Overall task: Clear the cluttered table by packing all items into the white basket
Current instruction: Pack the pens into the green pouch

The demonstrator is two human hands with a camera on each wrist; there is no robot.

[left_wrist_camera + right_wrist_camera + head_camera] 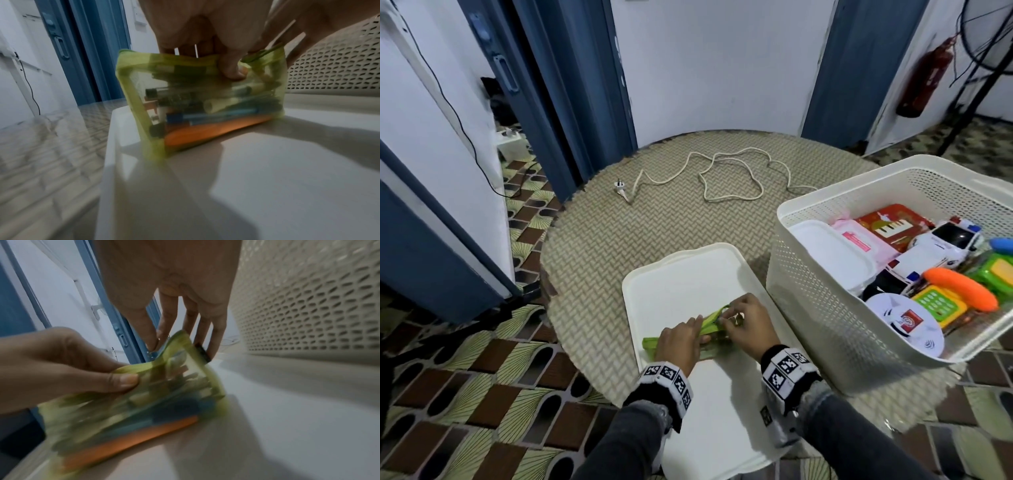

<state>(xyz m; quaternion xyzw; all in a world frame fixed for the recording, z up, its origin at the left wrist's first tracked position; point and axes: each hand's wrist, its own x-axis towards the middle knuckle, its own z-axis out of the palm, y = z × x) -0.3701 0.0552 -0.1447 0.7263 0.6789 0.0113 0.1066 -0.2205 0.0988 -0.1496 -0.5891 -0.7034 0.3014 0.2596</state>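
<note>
A: Where is the pencil case (709, 324)?

B: Standing on its long edge on the white lid (688, 274), which lies flat on the round woven table (599, 246). It is see-through green. The left wrist view shows pens, markers and one orange item inside; details are blurred.

A: Left hand (679, 342)?

B: Clamped on the top edge near the left end, thumb on the near face, fingers behind.

A: Right hand (748, 325)?

B: At the right end of the top edge. Thumb and forefinger pinch there, seemingly at the zip pull; the remaining fingers hang behind the case. One fingertip touches a small dark item at that corner; I cannot tell what it is.

A: The basket (825, 298)?

B: Just right of the lid, on the table. Holds a white tub, pink wipes pack, red tin, toy police cars, toy phones and a round white device.

A: Anything else on the table?

B: A white cord (722, 171) with plug lies loose at the far side, well apart from the lid.
</note>
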